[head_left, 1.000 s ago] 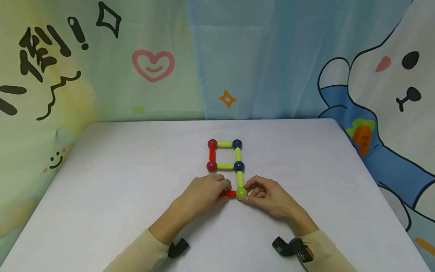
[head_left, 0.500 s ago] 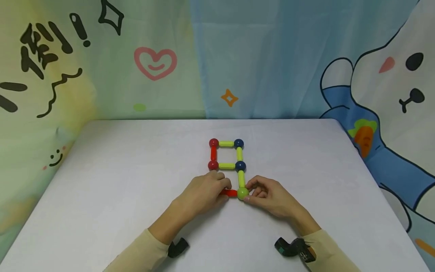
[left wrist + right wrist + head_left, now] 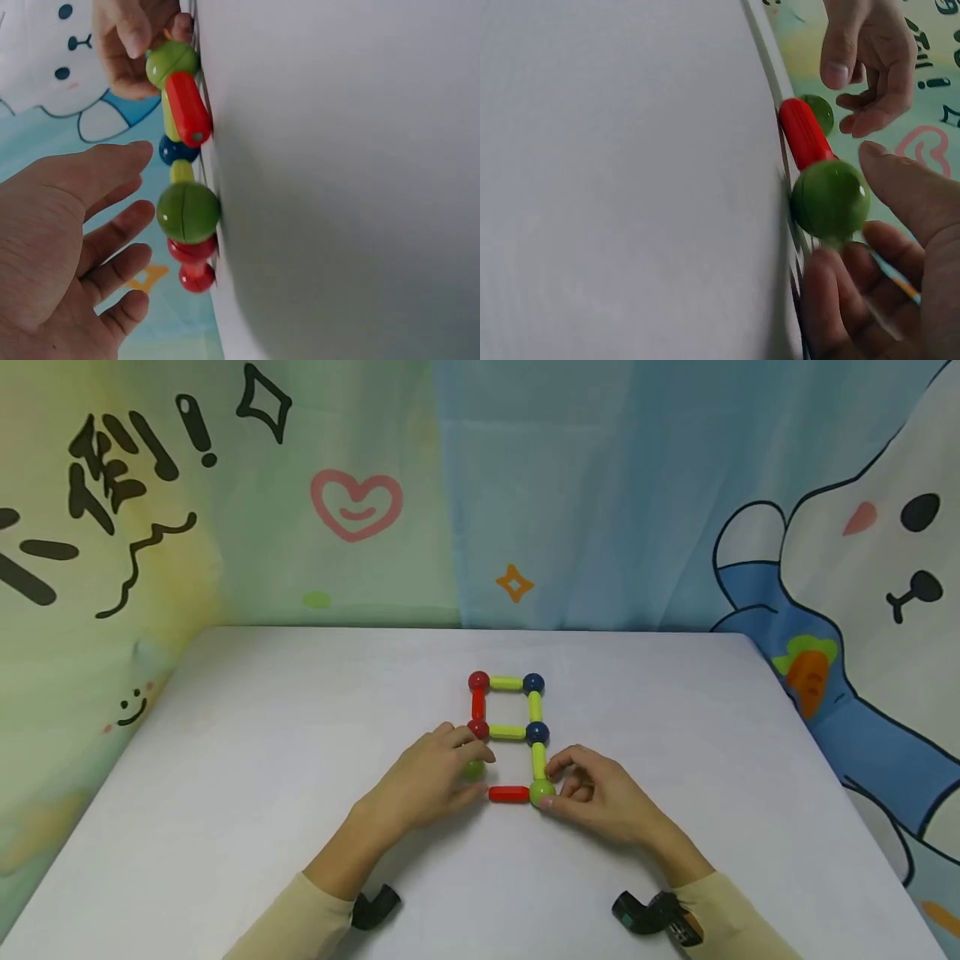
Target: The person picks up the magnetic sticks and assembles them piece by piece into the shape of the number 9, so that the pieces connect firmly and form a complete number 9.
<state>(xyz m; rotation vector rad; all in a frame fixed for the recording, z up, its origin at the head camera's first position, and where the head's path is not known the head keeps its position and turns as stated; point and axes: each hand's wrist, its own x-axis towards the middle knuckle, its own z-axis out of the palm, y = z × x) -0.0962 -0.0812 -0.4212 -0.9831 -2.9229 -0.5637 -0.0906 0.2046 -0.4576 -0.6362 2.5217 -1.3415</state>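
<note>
Balls and rods form a square on the table: two red balls [image 3: 478, 682], two dark blue balls [image 3: 537, 732], yellow-green rods [image 3: 507, 732] and a red rod [image 3: 478, 704]. Another yellow-green rod [image 3: 539, 761] runs from the near blue ball to a green ball [image 3: 542, 792]. My right hand [image 3: 600, 793] holds this ball between thumb and fingers. From it, a second red rod [image 3: 509, 794] points left, its left end free. Beside a second green ball [image 3: 188, 214], partly covered in the head view, my left hand [image 3: 427, 781] has its fingers spread loosely, apart from the ball.
A white table [image 3: 300, 718] lies under everything. Behind it hangs a printed curtain [image 3: 570, 485] with cartoon drawings. Black wrist cameras [image 3: 375, 907] sit on both wrists.
My left hand has let go of the near red rod and moved left, uncovering the rod's free end and part of the second green ball. My right hand stays at its green ball.
</note>
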